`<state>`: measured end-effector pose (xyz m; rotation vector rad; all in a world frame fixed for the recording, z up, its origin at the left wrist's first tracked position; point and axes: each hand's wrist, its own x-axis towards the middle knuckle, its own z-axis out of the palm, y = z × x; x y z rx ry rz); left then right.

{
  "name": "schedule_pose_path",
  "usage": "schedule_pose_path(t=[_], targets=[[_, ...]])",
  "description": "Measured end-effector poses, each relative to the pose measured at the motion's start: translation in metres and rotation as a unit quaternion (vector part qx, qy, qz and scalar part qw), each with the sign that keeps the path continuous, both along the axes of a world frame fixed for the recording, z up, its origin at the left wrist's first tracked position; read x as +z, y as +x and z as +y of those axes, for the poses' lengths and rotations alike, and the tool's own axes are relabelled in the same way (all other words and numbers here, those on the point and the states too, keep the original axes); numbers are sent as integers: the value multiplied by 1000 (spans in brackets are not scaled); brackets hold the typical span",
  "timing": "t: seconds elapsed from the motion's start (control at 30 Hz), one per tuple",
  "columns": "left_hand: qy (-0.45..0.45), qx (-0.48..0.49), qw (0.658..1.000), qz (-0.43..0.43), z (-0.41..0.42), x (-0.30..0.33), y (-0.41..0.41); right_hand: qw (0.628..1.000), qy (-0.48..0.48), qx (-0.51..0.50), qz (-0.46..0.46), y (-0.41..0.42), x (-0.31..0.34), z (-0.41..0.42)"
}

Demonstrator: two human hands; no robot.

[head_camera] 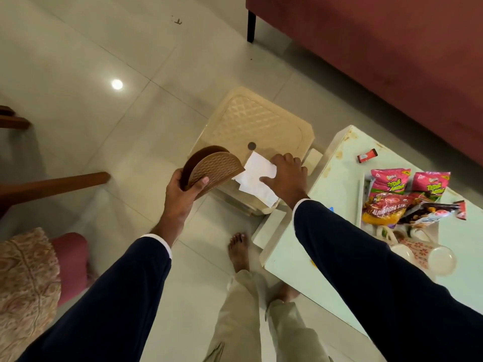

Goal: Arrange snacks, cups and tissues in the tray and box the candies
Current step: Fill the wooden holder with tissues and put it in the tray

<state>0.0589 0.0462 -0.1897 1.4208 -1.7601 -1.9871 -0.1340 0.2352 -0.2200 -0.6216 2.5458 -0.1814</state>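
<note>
My left hand (183,190) grips a brown half-round tissue holder (213,168), held upright just left of the beige plastic stool (261,118). My right hand (287,176) presses down on white tissues (257,178) lying at the stool's near edge, fingers curled over their top sheet. On the white table to the right, a tray (364,186) holds several snack packets (389,184), with white cups (400,246) at its near end. A small red candy (368,155) lies loose on the table beyond the tray.
A dark red sofa (392,48) runs along the back right. Wooden chair legs (52,184) and a patterned cushion (26,283) are on the left. A small round lid or saucer (441,259) sits beside the cups. My bare feet stand on the tiled floor (104,61).
</note>
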Motion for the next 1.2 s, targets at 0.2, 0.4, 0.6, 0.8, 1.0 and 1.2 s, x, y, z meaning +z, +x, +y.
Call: schedule_pose_path(t=[0.2, 0.4, 0.6, 0.8, 1.0, 1.2], targets=[[-8, 1, 1000, 2, 1, 0, 10, 999, 46, -20, -12, 2, -6, -8], [-11, 35, 999, 11, 8, -2, 17, 998, 40, -2, -46, -2, 0, -13], [-4, 68, 997, 23, 18, 2, 11, 977, -103, -111, -150, 6, -3, -2], [-23, 47, 997, 63, 30, 32, -6, 824, -301, -317, -360, -2, 35, 43], [-86, -61, 991, 83, 62, 88, -39, 710, -425, -398, -395, -10, 139, 103], [-77, -213, 965, 132, 127, 173, -111, 648, -530, -369, -404, -33, 252, 152]])
